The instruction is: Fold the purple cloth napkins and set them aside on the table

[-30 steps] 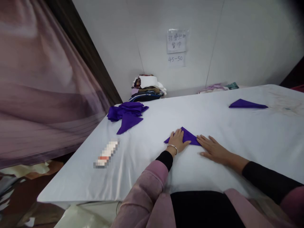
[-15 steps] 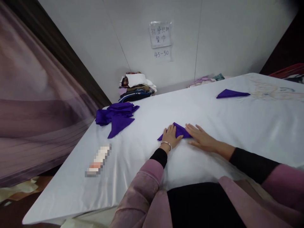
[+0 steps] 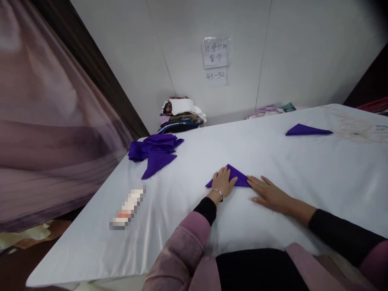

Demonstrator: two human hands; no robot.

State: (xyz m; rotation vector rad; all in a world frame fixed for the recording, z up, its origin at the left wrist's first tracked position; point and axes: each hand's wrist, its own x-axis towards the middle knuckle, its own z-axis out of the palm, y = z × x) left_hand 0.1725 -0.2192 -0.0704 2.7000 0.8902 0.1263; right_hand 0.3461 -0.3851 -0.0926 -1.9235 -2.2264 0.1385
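A purple cloth napkin (image 3: 238,177), folded into a triangle, lies on the white-covered table (image 3: 188,226) in front of me. My left hand (image 3: 223,181) rests flat on its left half, fingers outstretched, hiding part of the cloth. At the napkin's right corner, my right hand (image 3: 268,194) lies palm down with its fingers straight, the tips at the corner's edge. A second folded purple napkin (image 3: 307,130) sits farther back on the right. Several loose purple napkins (image 3: 159,149) form a crumpled heap at the table's back left.
A pile of folded clothes (image 3: 182,115) stands behind the table, with more cloth (image 3: 268,110) to its right. A pixelated object (image 3: 129,208) lies on the table at the left. A pink curtain (image 3: 54,121) hangs on the left. A handwritten sign (image 3: 216,54) is on the wall.
My right hand has slid a little to the right and toward me, away from the napkin's middle. My left hand stays on the cloth. The whole view has shifted slightly.
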